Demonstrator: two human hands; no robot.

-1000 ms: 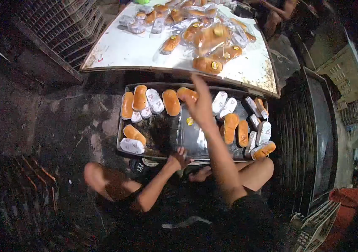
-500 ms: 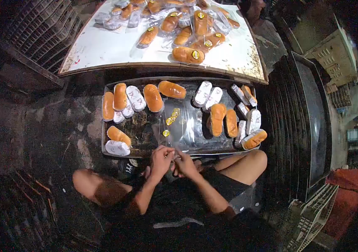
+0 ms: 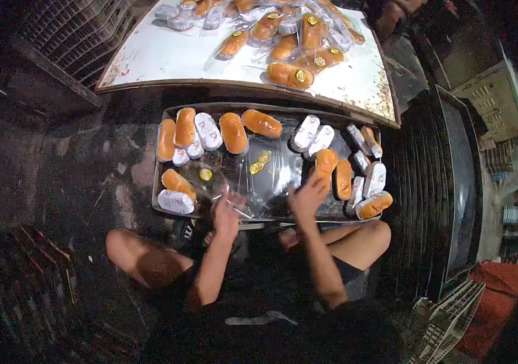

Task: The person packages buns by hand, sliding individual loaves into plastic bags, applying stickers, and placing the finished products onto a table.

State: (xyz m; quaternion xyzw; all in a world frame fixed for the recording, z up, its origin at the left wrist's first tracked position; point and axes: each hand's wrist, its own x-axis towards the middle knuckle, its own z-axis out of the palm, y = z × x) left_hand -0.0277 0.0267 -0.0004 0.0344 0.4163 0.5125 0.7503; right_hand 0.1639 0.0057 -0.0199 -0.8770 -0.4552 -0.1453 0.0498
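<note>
My left hand (image 3: 226,213) is at the tray's near edge, fingers closed on the mouth of a clear plastic bag (image 3: 221,185). A round yellow label (image 3: 206,175) shows on that bag. My right hand (image 3: 308,198), a little blurred, has its fingers apart and reaches toward a brown bread roll (image 3: 325,160), its fingertips overlapping the roll's near end. More clear bags with yellow labels (image 3: 260,162) lie flat in the middle of the dark metal tray (image 3: 247,213). Several rolls line both sides, some turned over to show white printed paper cups (image 3: 208,131).
Beyond the tray, a white-topped table (image 3: 168,60) carries several bagged rolls (image 3: 290,75) with yellow labels. Stacked dark trays (image 3: 456,194) stand at the right, near a plastic crate (image 3: 453,312). Another crate stack (image 3: 77,42) is at the far left. My bent knees flank the tray.
My hands have parted from close together at the tray's front edge. The left carries a labelled bag leftward; the right has moved right and forward to a roll. The view has shifted slightly.
</note>
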